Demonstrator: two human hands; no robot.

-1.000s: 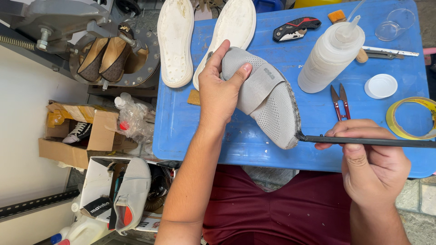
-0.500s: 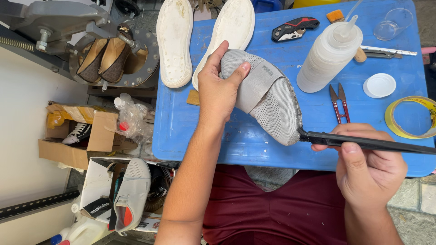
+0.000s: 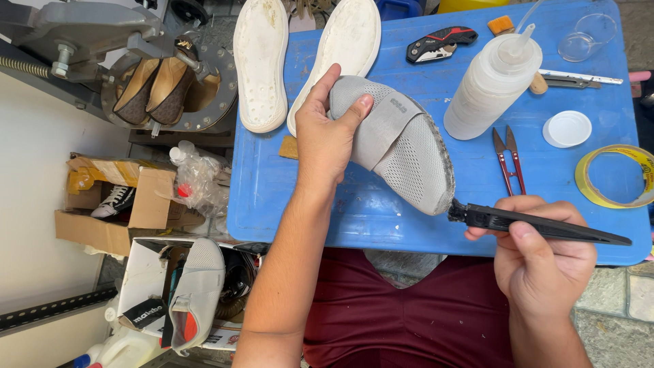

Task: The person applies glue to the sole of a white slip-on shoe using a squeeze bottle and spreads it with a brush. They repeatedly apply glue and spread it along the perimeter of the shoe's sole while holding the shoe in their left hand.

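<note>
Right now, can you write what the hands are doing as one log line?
left hand: holds grey mesh shoe | right hand: grips black brush, tip at shoe's toe edge | surface: blue table | nearby: glue bottle, red snips

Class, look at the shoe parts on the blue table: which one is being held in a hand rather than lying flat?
The grey mesh shoe, gripped at its heel by the left hand. The two white soles lie flat and untouched at the table's far edge.

hands [image 3: 327, 136]: bare | forearms: bare, no sleeves | clothing: dark maroon garment [image 3: 402, 320]
</note>
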